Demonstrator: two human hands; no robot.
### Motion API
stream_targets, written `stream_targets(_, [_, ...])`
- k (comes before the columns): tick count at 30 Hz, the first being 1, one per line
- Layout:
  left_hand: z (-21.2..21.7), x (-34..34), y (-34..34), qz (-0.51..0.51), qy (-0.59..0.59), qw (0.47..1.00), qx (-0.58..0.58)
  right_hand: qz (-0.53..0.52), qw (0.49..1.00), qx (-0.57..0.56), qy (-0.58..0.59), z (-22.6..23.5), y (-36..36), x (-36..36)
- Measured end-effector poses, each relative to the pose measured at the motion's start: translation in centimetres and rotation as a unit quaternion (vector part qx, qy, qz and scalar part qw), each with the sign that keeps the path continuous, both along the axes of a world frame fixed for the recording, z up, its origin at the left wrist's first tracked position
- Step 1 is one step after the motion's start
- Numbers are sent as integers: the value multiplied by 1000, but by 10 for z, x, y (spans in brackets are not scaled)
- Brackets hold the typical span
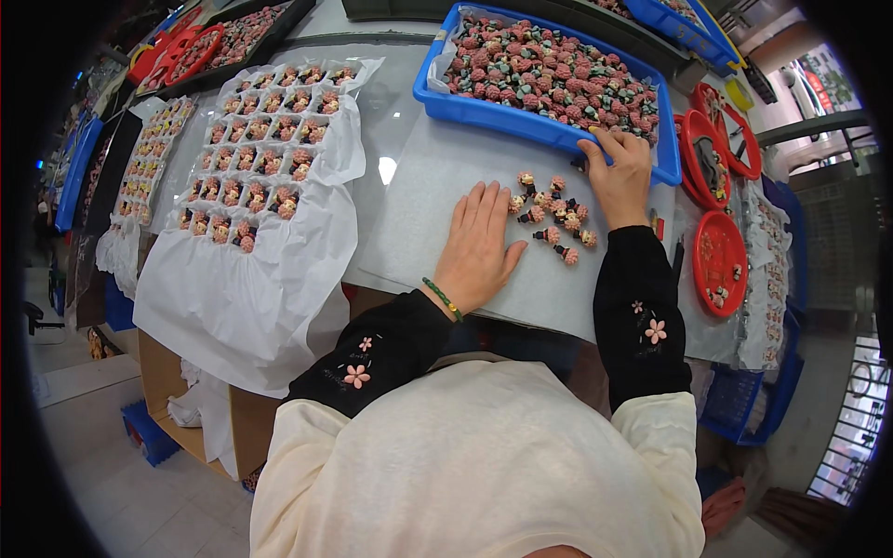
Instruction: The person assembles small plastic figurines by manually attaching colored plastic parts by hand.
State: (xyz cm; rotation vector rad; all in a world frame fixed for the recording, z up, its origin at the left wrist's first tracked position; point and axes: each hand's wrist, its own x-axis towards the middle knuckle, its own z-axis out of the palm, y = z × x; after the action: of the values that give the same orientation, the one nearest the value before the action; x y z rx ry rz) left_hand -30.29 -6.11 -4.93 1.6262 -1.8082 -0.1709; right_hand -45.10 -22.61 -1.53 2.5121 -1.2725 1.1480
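Observation:
My left hand [474, 244] lies flat on the white work surface, fingers stretched out and holding nothing. Just to its right is a loose cluster of small figurines [558, 212] with pink, bumpy heads and black bodies. My right hand [621, 175] is at the near rim of a blue plastic tray [502, 119], with its thumb and bent fingers closed over the edge. Many more pink-headed figurines [549, 70] fill that tray. A small dark piece shows below the right thumb, partly hidden.
On the left, a white compartment tray [302, 177] holds rows of figurines over white paper [237, 307]. Another filled white tray [153, 153] stands farther left. Red round trays [714, 244] sit to the right, beside a further white tray [767, 279]. A cardboard box [251, 428] stands below.

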Motion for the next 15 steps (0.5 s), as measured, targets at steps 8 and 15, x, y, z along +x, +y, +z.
stream_targets(8, [-2, -3, 0, 10, -9, 1000, 5, 27, 999, 20, 9, 6, -3, -5])
stream_targets(15, [-2, 11, 3, 7, 213, 977, -23, 100, 989, 106, -31, 24, 45, 15])
